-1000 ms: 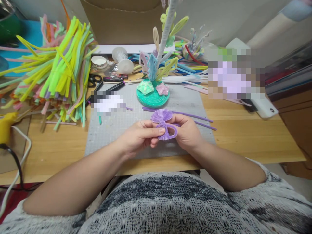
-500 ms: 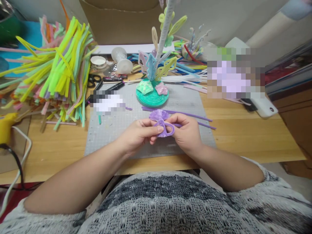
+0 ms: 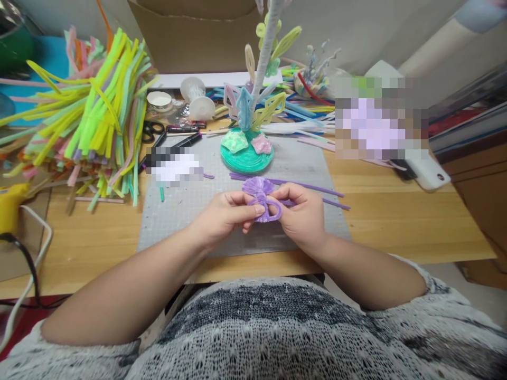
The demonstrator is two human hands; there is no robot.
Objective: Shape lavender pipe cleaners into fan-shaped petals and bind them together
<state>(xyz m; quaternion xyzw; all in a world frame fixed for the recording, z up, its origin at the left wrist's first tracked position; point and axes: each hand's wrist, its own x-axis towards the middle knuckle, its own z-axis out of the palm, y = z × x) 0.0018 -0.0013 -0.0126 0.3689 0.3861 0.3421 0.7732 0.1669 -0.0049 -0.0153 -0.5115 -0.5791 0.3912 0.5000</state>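
Between my two hands is a purple pipe-cleaner piece [image 3: 258, 187], with a fan-like upper part, a pinched middle and an open loop at its lower right. My left hand [image 3: 227, 214] is closed on it, thumb pressed on the lower left part. My right hand [image 3: 303, 214] pinches it from the right, near the loop; its fingertips are partly hidden behind the piece. Loose purple pipe cleaners [image 3: 317, 188] lie on the grey cutting mat [image 3: 178, 211] just beyond my hands. Behind them stands a pipe-cleaner ornament with a round green base [image 3: 247, 162] and a white stem [image 3: 266, 55].
A large bundle of coloured pipe cleaners [image 3: 95, 111] fills the left. Near it are black scissors [image 3: 152, 130], markers [image 3: 178, 143] and a clear spool [image 3: 198, 100]. A yellow glue gun [image 3: 11, 206] with cords lies far left. A white device [image 3: 431, 177] sits at right.
Almost nothing differs. The view has shifted very slightly, and both hands keep the same hold on the purple piece.
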